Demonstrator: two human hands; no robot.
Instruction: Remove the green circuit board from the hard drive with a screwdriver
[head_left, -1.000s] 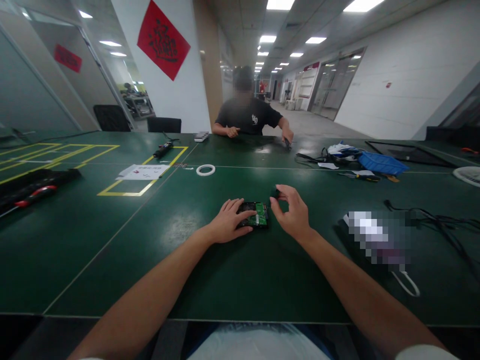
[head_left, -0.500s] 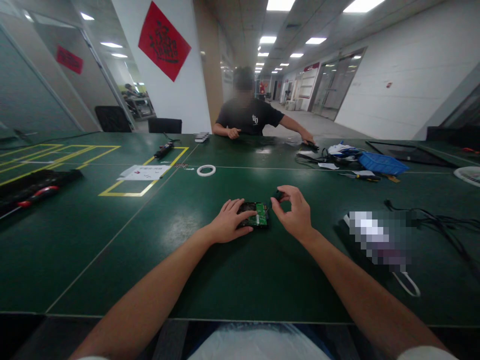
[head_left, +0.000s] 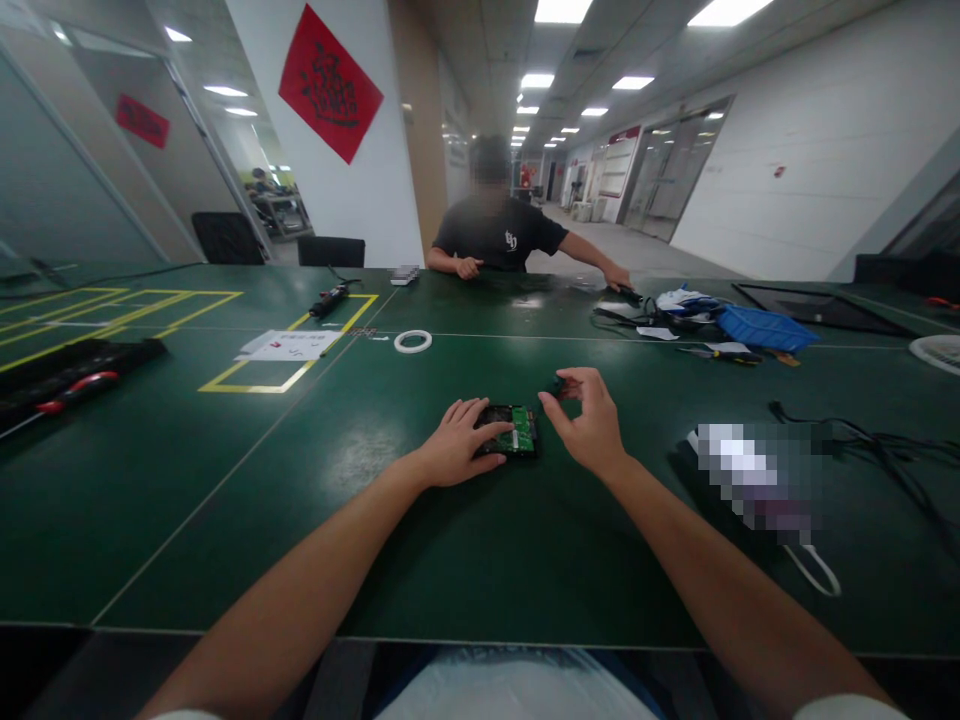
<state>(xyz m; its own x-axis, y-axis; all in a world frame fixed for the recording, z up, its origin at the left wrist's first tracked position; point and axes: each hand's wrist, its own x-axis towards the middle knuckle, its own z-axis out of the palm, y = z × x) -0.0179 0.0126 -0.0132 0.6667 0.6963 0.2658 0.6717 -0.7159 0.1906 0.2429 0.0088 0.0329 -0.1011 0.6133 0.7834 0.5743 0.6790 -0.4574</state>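
Note:
A hard drive (head_left: 524, 428) lies on the green tabletop with its green circuit board facing up. Across its left half rests my left hand (head_left: 466, 445), thumb along the near edge and the other fingers over the board and far edge, holding it. To the right of the drive, a little above the table, my right hand (head_left: 589, 420) pinches a small dark piece (head_left: 556, 384) between thumb and fingertips. The fingers cover much of that piece, and its kind cannot be made out. A gap separates it from the drive.
A white ring (head_left: 412, 342) lies beyond my left hand, near papers (head_left: 289, 345) and a black tool (head_left: 328, 300). Cables (head_left: 862, 435) and a blurred packet (head_left: 750, 475) are at right. Across the table, a person (head_left: 499, 230) reaches toward a blue basket (head_left: 765, 327) and clutter.
My right hand has shifted very slightly, the small dark piece still pinched in its fingers. My left hand and the hard drive stay in place.

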